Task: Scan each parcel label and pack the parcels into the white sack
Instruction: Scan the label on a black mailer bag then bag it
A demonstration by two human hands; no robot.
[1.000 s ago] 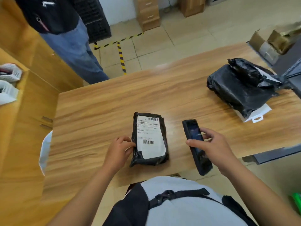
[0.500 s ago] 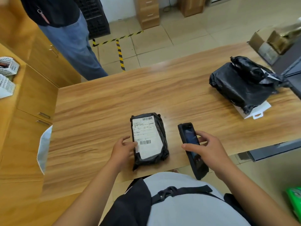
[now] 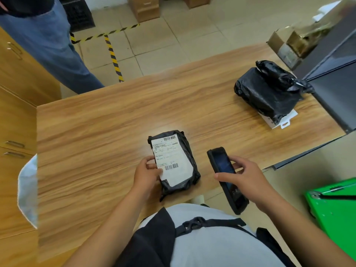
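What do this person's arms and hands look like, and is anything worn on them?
Both arms are bare from the lower edge of the picture to the fingertips: no sleeves reach the forearms. The left hand and the right hand carry no gloves, and no rings, watch or wristband show. Fingernails are short.

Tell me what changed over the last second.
The left hand closed over the labelled parcel's left edge, fingers now on the label, and tipped its near end rightward. The right hand holds the scanner as before; the black parcel pile stayed put.
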